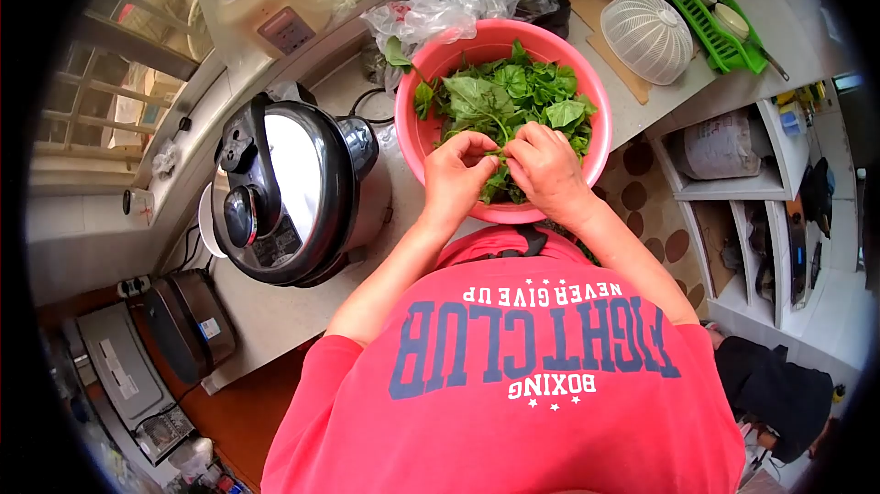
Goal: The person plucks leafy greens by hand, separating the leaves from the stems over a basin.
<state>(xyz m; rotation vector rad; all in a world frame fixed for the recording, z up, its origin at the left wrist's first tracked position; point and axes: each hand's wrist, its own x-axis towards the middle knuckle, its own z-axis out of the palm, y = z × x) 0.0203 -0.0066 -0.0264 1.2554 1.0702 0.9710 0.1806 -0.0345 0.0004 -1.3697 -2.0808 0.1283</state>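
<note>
Green stem: there it was, my view caught the green stem over the basin's near side, its long axis roughly crosswise between the hands.
Left hand: thumb and forefinger of the left hand pinched it, nearly closed.
Right hand: the right hand pinched too, fingers curled.
Basin: leaves filled the pink basin.
Beside it: I saw a cooker left, a white strainer right.

Home kitchen | pressure cooker | green dish rack | colander | tub of leafy greens
</note>
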